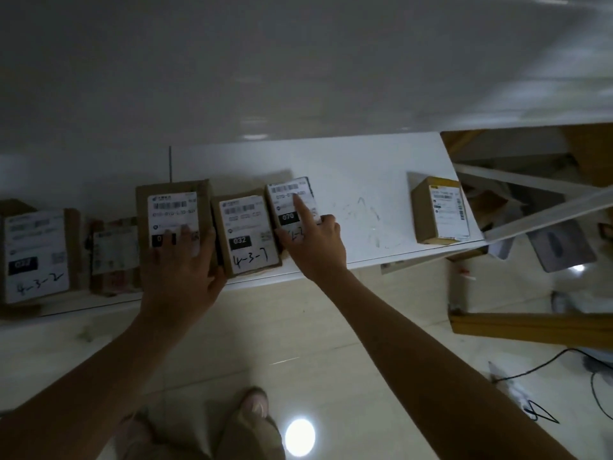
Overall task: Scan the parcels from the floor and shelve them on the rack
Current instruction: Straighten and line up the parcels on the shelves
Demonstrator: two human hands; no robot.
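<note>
Right index finger (301, 204) out straight, tip on the label of the 070 parcel (286, 189), the right hand's (315, 247) other fingers curled in. Left fingers (183, 233) lie slightly spread on the taller parcel (172, 204), left hand (185, 263) flat against it. The 032 parcel (247, 234) stands between them, all three upright on the white shelf (358, 194).

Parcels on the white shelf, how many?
6: 4-3-2 box and patterned parcel far left; left hand on a third box; 4-3-7 box; right hand touching 070 box; lone box right. More may sit offscreen.
</note>
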